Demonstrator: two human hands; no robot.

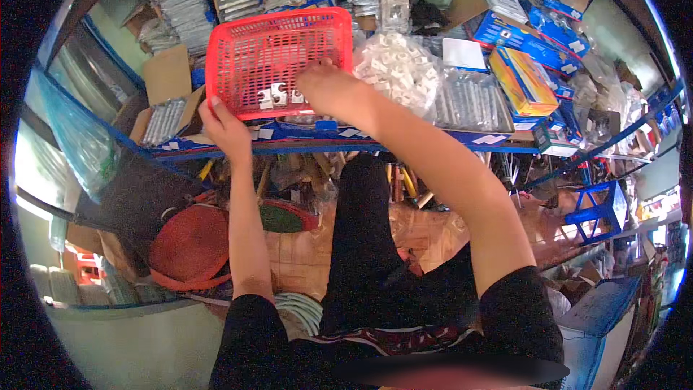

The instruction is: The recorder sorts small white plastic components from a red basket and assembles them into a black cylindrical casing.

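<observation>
A red plastic basket (280, 16) is tilted up toward me at the front of the shelf. My left hand (227, 131) grips its near left corner, thumb over the rim. Inside the basket's right side is my right hand (323, 85), its fingers curled downward; whatever they hold is hidden. Several small white plastic clips (275, 96) lie along the basket's lower side, just left of that hand. To the right of the basket, a clear bag (398, 76) bulges with many similar white pieces.
Boxes of wrapped packs (184, 14) line the back of the shelf. A yellow-orange box (522, 81) and blue boxes (516, 36) stand at the right. Below the shelf are a red round basket (189, 245) on the left and a blue stool (598, 211) on the right.
</observation>
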